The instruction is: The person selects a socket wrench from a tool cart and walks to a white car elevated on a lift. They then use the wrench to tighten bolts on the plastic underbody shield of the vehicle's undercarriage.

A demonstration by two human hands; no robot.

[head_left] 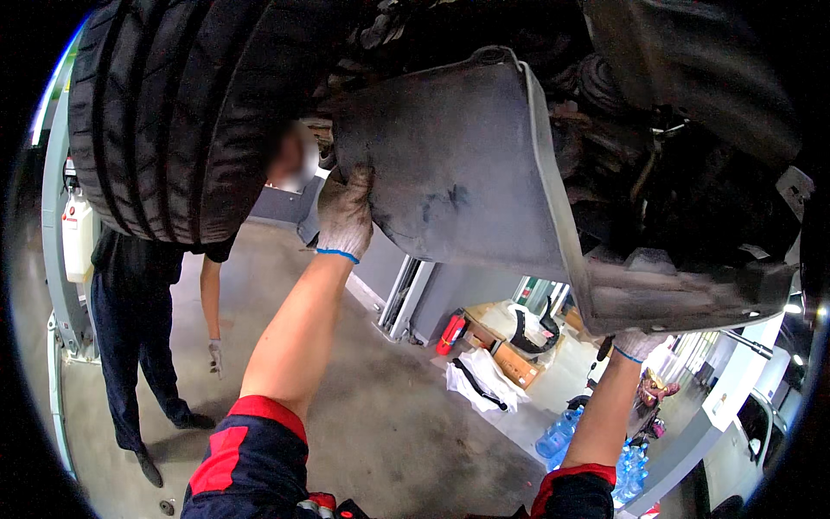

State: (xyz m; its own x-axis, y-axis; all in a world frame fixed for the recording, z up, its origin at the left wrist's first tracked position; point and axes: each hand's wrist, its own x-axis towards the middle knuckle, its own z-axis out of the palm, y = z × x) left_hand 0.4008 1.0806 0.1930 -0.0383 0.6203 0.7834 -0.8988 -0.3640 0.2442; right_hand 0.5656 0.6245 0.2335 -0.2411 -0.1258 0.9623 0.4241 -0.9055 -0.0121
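Note:
Overhead, a large grey plastic undertray [458, 164] hangs tilted beneath a raised car, its right edge folded into a lip. My left hand [348, 212], in a dirty whitish work glove with a blue cuff, is closed on the tray's left edge, thumb side against the grey face. Lower right, my gloved right hand [638, 344] holds the lower edge of the tray from below; most of its fingers are hidden by the panel. A big black tyre [173, 121] fills the upper left, just left of my left hand.
Behind the tyre stands a person in dark clothes [138, 320], one gloved hand hanging down. Lift posts [59, 225] rise at left and right. Further off are a red fire extinguisher [450, 332], cardboard boxes [516, 363], blue water bottles [558, 435] and a white car [743, 450].

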